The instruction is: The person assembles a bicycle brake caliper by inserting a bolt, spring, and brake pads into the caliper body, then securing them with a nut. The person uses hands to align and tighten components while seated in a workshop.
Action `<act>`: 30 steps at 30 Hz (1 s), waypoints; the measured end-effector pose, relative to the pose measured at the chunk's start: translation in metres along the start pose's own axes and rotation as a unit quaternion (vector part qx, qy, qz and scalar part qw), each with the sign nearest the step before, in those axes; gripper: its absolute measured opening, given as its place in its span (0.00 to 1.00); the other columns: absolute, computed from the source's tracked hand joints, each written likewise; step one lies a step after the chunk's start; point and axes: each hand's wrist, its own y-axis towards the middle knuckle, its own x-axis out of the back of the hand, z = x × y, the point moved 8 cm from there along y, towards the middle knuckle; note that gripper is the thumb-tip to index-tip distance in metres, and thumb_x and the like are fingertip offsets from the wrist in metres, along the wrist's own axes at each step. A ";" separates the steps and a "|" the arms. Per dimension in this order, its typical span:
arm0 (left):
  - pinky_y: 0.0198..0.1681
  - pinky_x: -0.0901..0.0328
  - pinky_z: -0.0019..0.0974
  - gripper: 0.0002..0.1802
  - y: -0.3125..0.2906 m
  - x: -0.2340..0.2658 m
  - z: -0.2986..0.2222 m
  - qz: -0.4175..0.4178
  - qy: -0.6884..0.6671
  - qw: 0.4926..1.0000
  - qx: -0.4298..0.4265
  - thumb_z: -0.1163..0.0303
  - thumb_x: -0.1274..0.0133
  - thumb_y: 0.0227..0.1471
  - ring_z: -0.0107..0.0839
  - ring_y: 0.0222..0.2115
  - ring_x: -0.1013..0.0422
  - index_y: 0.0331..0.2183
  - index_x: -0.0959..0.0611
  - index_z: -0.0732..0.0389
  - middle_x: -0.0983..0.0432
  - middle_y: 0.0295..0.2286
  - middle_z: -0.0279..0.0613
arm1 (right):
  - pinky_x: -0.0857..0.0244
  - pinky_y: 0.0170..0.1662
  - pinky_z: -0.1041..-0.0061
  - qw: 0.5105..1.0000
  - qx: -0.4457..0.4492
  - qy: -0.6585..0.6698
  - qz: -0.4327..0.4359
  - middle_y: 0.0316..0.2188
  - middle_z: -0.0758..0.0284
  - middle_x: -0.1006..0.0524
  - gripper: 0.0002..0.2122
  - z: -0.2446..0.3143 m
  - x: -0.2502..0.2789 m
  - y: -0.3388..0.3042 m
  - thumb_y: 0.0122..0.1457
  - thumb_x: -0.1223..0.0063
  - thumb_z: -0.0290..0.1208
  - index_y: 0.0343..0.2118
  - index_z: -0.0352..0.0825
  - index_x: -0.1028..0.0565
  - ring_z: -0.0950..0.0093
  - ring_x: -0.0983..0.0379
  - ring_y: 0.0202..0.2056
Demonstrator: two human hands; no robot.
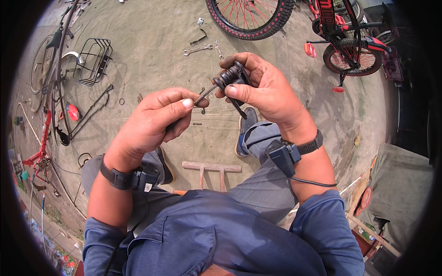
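Note:
My right hand (264,89) grips a dark metal bracket with a coil spring (229,76) on it, held up in front of me between thumb and fingers. A thin metal rod (206,95) slants from the spring's lower left side down to my left hand (161,112). My left thumb and forefinger pinch this rod. Whether it is a tool's shaft or part of the spring, I cannot tell. Something dark shows under my left palm, mostly hidden. A narrow black leg of the bracket hangs below my right thumb (238,93).
Beyond my hands lie a wrench (198,50) and a smaller wrench (218,49). A black wire rack (93,62) and a chain (92,110) lie to the left. A bicycle wheel (248,34) stands at the far side, a red-and-black bicycle (343,41) at far right. A wooden stool (212,167) is near my knees.

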 end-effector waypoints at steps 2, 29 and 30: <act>0.18 0.46 0.22 0.18 -0.003 -0.006 0.001 0.048 -0.081 0.995 0.023 0.66 0.52 0.65 0.16 0.16 0.39 0.49 0.22 0.68 0.30 0.19 0.33 | 0.28 0.48 0.74 1.000 0.001 0.010 0.010 0.40 0.64 0.22 0.22 0.001 -0.001 0.000 0.58 0.37 0.25 0.54 0.28 0.31 0.73 0.22 0.42; 0.28 0.35 0.33 0.13 -0.001 -0.017 -0.015 -0.082 0.387 0.902 -0.176 0.72 0.50 0.63 0.26 0.25 0.28 0.48 0.20 0.66 0.22 0.24 0.38 | 0.28 0.42 0.77 0.998 -0.064 -0.025 -0.004 0.39 0.64 0.22 0.21 -0.005 0.005 0.000 0.58 0.39 0.28 0.52 0.26 0.30 0.75 0.21 0.37; 0.28 0.35 0.35 0.13 -0.001 -0.018 -0.017 -0.089 0.413 0.885 -0.198 0.73 0.49 0.62 0.30 0.25 0.27 0.48 0.20 0.66 0.22 0.25 0.41 | 0.28 0.42 0.77 0.997 -0.068 -0.032 -0.005 0.38 0.64 0.22 0.21 -0.006 0.005 0.000 0.58 0.38 0.28 0.52 0.26 0.30 0.75 0.21 0.37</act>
